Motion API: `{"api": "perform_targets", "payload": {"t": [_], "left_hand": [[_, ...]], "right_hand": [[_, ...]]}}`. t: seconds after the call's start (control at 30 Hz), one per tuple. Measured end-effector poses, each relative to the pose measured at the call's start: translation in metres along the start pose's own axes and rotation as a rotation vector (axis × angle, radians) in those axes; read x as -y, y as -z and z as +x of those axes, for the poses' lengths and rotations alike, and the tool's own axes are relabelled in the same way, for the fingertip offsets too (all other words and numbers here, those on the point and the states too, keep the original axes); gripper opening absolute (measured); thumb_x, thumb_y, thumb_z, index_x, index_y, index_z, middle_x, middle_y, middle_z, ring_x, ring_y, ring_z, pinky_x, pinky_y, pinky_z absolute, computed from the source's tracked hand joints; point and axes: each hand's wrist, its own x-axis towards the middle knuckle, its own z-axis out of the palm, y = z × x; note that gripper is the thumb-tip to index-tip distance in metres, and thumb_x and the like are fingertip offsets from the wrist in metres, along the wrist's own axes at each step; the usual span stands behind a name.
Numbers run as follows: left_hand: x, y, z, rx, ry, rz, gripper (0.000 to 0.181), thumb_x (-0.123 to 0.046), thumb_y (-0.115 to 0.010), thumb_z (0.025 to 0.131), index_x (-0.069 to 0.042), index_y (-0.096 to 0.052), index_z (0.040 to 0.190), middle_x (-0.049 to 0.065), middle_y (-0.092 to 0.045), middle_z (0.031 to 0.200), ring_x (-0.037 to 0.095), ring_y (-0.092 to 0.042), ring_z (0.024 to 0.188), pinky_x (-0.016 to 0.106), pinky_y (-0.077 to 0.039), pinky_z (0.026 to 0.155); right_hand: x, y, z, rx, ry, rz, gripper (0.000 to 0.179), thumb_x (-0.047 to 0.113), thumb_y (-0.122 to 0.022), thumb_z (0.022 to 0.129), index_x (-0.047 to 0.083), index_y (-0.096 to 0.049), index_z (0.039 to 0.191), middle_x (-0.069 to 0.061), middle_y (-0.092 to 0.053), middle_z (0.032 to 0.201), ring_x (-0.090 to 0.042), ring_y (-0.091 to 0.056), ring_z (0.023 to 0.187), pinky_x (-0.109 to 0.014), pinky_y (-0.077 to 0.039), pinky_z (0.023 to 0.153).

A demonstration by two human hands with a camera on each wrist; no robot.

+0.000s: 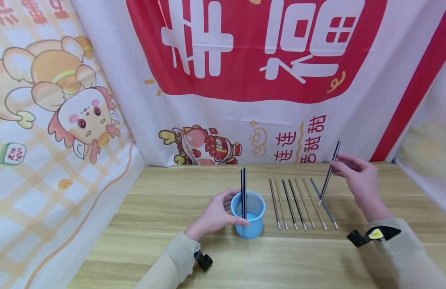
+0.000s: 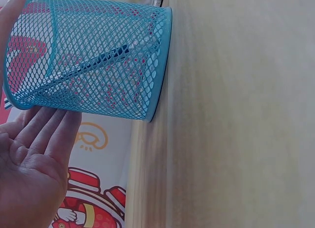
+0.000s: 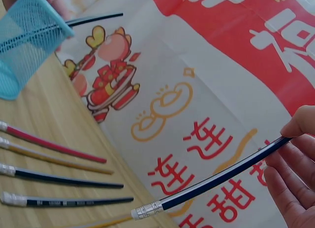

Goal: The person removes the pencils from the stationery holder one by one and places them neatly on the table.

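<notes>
My left hand holds a light blue mesh pencil cup, thumb in front and fingers behind its side. The cup stands upright on the table. Inside it leans a dark pencil with its top above the rim; through the mesh in the left wrist view, this pencil slants across the cup. To the right, my right hand pinches a dark blue pencil with a pale stripe near its upper end. Its white eraser end points down, over a blue pencil in the row.
Several pencils lie side by side between cup and right hand, among them a red pencil, a yellow pencil and a black pencil. Their eraser ends face me. A printed cloth hangs behind the wooden table.
</notes>
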Motion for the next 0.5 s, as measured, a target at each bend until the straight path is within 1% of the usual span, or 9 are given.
{"api": "perform_targets", "payload": {"t": [0.13, 0.27, 0.37, 0.5], "left_hand": [[0.002, -0.001, -0.001, -0.001, 0.004, -0.007, 0.083, -0.028, -0.096, 0.071, -0.02, -0.054, 0.143, -0.004, -0.06, 0.138, 0.018, -0.057, 0.127, 0.037, -0.045, 0.108], [0.002, 0.0, -0.001, 0.001, 0.001, -0.012, 0.084, -0.029, -0.095, 0.072, -0.02, -0.054, 0.144, -0.004, -0.059, 0.139, 0.017, -0.057, 0.127, 0.036, -0.045, 0.108], [0.001, 0.0, -0.001, 0.003, 0.0, -0.012, 0.084, -0.03, -0.095, 0.072, -0.02, -0.054, 0.144, -0.004, -0.059, 0.139, 0.017, -0.057, 0.127, 0.036, -0.046, 0.108], [0.0, 0.001, -0.001, 0.005, 0.001, -0.007, 0.083, -0.03, -0.095, 0.072, -0.02, -0.054, 0.144, -0.003, -0.06, 0.139, 0.017, -0.057, 0.127, 0.036, -0.046, 0.108]], "right_hand": [[-0.006, 0.008, 0.004, -0.002, -0.019, -0.04, 0.039, 0.02, -0.078, 0.093, 0.005, -0.068, 0.128, 0.014, -0.073, 0.094, -0.004, -0.072, 0.078, -0.013, -0.056, 0.073], [-0.013, 0.015, 0.01, -0.006, -0.031, -0.02, 0.039, 0.015, -0.079, 0.092, 0.001, -0.068, 0.126, 0.013, -0.074, 0.088, -0.005, -0.072, 0.075, -0.016, -0.058, 0.07], [-0.018, 0.022, 0.015, 0.009, -0.051, -0.082, 0.039, 0.018, -0.079, 0.092, 0.002, -0.068, 0.126, 0.015, -0.074, 0.088, -0.005, -0.072, 0.076, -0.017, -0.058, 0.071], [-0.026, 0.032, 0.02, 0.053, -0.1, -0.228, 0.047, 0.026, -0.076, 0.094, 0.0, -0.062, 0.131, 0.02, -0.071, 0.088, -0.003, -0.071, 0.08, -0.019, -0.059, 0.073]]}}
